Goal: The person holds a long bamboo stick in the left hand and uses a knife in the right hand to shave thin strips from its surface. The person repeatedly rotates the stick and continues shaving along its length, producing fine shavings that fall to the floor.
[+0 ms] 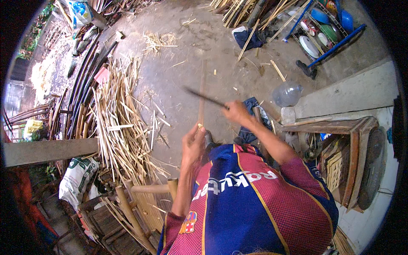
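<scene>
My left hand (193, 143) is closed in a pinch around the near end of a long, thin bamboo strip (202, 91). The strip points straight away from me over the floor, and its pale cut end shows at my fingertips. To the right, my right hand (238, 114) grips a knife (206, 97), its handle hidden in my fist. The dark blade is slightly blurred and slants up to the left. In this view it crosses over the strip; whether the two touch, I cannot tell.
A large heap of split bamboo strips (121, 123) lies to my left, beside dark poles (85, 80). At the right are a clear plastic jug (287, 94), a wooden cabinet (352, 161) and a blue dish rack (335, 49). Dark cloth (250, 131) lies near my right forearm.
</scene>
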{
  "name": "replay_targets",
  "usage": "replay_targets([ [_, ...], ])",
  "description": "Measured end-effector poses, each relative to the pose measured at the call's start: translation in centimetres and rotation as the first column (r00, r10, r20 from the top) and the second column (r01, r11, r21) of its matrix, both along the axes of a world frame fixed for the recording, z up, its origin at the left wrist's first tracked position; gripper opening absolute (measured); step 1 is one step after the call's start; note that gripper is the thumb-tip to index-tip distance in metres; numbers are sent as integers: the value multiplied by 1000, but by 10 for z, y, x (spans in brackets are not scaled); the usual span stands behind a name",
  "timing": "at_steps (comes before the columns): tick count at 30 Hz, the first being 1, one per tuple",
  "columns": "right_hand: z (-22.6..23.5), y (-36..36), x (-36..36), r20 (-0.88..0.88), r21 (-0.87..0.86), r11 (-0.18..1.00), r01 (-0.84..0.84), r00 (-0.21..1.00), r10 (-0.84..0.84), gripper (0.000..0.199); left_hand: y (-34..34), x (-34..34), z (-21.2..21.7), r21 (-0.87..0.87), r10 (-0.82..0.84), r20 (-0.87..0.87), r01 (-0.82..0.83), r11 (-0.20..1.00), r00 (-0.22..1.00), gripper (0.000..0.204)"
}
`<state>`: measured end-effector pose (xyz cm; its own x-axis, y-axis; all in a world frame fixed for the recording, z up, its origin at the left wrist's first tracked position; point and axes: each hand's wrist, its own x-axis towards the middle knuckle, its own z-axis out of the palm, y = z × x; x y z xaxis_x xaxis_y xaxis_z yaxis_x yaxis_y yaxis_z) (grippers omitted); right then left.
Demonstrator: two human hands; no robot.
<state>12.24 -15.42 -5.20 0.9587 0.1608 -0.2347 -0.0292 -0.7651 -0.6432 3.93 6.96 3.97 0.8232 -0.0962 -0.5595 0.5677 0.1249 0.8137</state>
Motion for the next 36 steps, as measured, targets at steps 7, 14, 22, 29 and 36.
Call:
replay_targets([
  [7, -55, -109, 77, 146, -122, 874, 471, 879, -454, 35, 11, -22, 12, -36, -12, -121, 8, 999, 993, 43],
  [14, 3, -4, -9, 45, -72, 989, -129, 990, 132, 26, 1, 5, 7, -121, -65, -143, 48, 992, 988, 50],
  [22, -9, -19, 29, 36, -166, 982, 89, 996, -84, 29, -5, -6, 8, 3, -110, -76, 111, 994, 991, 48],
  [29, -55, -127, 106, 211, -187, 892, 411, 904, -373, 41, 9, -19, 16, -76, -116, -114, 108, 991, 987, 56],
  [36, -8, -7, 15, 51, -13, 997, -81, 995, 81, 27, 2, 9, 6, -203, -54, -159, 21, 979, 986, 48],
])
